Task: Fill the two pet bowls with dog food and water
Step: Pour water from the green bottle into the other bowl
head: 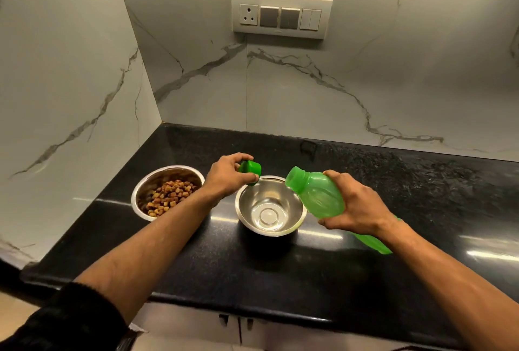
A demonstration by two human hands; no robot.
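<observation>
Two steel bowls stand on the black counter. The left bowl holds brown dog food. The right bowl looks dry inside. My left hand holds the green bottle cap just above the right bowl's far rim. My right hand grips the green plastic bottle, which is tilted with its uncapped mouth over the right bowl's right rim. No water is visible leaving the mouth.
White marbled walls close in the counter at the left and back. A switch panel with a socket sits on the back wall. Cabinet doors lie below the counter's front edge.
</observation>
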